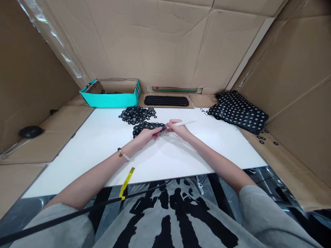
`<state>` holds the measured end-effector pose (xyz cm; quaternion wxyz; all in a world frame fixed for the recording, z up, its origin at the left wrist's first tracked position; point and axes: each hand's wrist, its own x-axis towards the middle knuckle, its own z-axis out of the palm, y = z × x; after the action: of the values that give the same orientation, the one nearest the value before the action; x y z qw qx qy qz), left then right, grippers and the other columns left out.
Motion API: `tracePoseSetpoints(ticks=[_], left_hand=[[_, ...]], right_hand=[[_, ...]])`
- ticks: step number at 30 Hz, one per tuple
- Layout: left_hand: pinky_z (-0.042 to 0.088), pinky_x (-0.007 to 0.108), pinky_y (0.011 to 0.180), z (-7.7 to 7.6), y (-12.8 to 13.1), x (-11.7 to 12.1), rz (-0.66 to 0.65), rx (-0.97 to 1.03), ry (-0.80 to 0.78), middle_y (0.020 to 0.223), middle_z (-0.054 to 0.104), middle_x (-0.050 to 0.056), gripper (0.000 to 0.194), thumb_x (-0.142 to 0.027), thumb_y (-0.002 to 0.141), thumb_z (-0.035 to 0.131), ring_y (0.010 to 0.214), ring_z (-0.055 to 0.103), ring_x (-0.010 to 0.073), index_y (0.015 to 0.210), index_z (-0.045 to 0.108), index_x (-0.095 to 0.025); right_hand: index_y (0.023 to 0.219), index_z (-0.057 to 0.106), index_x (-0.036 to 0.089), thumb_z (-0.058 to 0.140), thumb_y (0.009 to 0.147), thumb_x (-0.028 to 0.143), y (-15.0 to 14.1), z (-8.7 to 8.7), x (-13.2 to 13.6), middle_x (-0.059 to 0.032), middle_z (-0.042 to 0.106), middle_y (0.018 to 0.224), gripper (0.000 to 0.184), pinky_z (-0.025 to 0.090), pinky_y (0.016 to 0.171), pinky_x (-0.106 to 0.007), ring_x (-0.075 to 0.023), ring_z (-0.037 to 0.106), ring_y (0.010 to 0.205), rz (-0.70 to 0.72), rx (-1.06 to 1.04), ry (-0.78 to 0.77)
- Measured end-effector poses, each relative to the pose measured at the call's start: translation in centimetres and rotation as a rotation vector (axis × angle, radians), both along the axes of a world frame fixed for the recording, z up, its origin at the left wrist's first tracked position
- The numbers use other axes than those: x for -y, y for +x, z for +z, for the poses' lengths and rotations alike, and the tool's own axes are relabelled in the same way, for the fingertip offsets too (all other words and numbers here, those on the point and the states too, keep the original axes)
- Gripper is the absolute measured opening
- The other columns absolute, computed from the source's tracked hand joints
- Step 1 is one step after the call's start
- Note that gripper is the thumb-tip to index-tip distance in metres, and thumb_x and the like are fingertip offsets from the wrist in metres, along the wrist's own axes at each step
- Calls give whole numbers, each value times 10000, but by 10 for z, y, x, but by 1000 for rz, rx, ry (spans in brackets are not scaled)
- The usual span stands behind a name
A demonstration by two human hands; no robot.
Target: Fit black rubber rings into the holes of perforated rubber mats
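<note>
My left hand (147, 135) grips a limp strip of black rubber rings (146, 128), joined into a mesh, near the middle of the white table (90, 148). My right hand (177, 126) pinches a slim white stick-like tool (184, 123), with its tip against the strip's right end. The fingers hide where tip and strip meet. Just beyond the hands lies a loose heap of black rubber rings (137, 115). A beaded bracelet (123, 154) circles my left wrist.
Behind the table stand a teal box (108, 100) and a black ring mat (166, 100). Black sheets with grey dots (238, 112) are piled at the right, with stray rings (262, 138) beside them. Cardboard walls surround the table. A yellow tag (126, 182) hangs on a black cord.
</note>
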<state>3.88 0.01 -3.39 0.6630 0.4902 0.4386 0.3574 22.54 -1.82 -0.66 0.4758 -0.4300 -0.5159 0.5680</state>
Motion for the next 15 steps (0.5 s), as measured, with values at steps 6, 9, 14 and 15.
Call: tracePoseSetpoints(ticks=[6,9,14,15], left_hand=[[345,294,603,0,-1,1,3,7,22,621,574,20,334,-426,637,831,595,468,120,678,694,-124],[330,287,597,-4,-2,0,-13,-1,18,620,558,11,349,-444,638,828,595,445,111,667,683,-128],[314,283,581,-7,-2,0,-10,-23,42,608,535,9,360,-455,633,828,595,427,119,623,660,-136],[316,283,581,-7,-1,1,-8,-24,49,608,534,11,356,-450,637,827,598,431,122,613,656,-139]], right_hand=[[582,490,201,605,772,353,-2,-6,5,4,639,594,269,502,637,-268,-167,661,657,-49,168,75],[595,527,192,550,813,375,-2,-9,10,7,636,609,285,434,595,-242,-143,607,628,-103,362,180],[571,518,193,481,860,368,-4,-9,15,23,570,574,340,326,558,-253,-120,490,579,-148,585,349],[570,515,196,476,864,364,-4,-10,14,24,564,573,340,321,560,-257,-120,480,575,-151,595,362]])
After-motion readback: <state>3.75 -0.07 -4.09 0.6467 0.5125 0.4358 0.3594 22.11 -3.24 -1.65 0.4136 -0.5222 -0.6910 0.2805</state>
